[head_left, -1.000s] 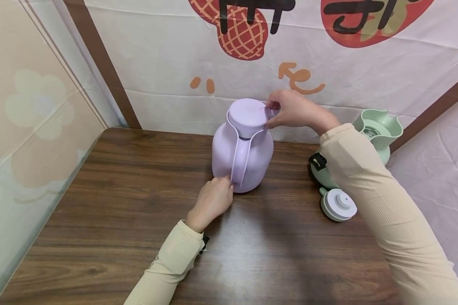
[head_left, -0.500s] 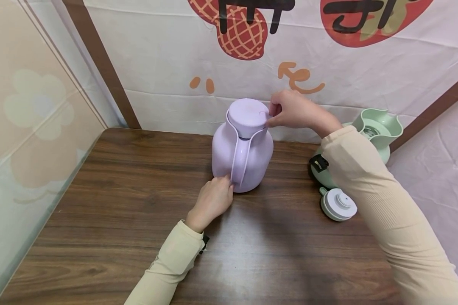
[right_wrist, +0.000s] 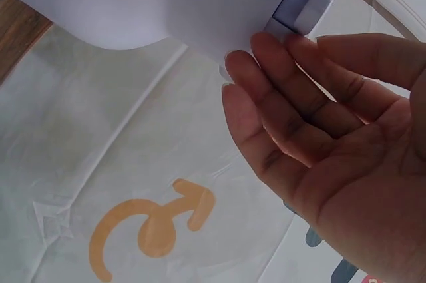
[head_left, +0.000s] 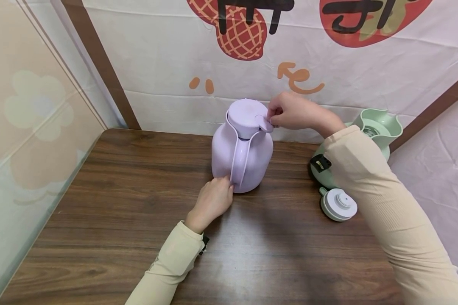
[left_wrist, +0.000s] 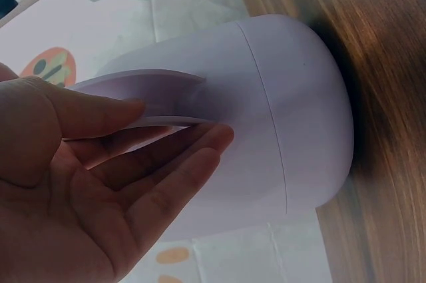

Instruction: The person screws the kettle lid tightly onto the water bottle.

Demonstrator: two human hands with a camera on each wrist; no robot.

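Note:
A lilac vacuum jug (head_left: 259,163) stands upright on the table by the back wall, its handle (head_left: 242,157) turned towards me. My left hand (head_left: 213,198) grips the lower part of that handle, thumb on one side and fingers on the other in the left wrist view. On top sits a round lilac lid (head_left: 246,112) with a small tab (head_left: 265,124) at its right front. My right hand (head_left: 297,111) has thumb and fingertips at this tab. In the right wrist view the fingertips meet the tab (right_wrist: 314,10), while the lid's top is out of sight.
A green jug (head_left: 381,127) without its lid stands at the right, partly behind my right sleeve. Its white-and-green lid (head_left: 339,205) lies upside down in front of it. A printed cloth wall (head_left: 156,106) closes off the back of the wooden table (head_left: 137,169).
The lid's tab has swung forward, towards the handle, so the lid has turned a little clockwise. My right hand shifted slightly with it. My left hand and the jug stay put.

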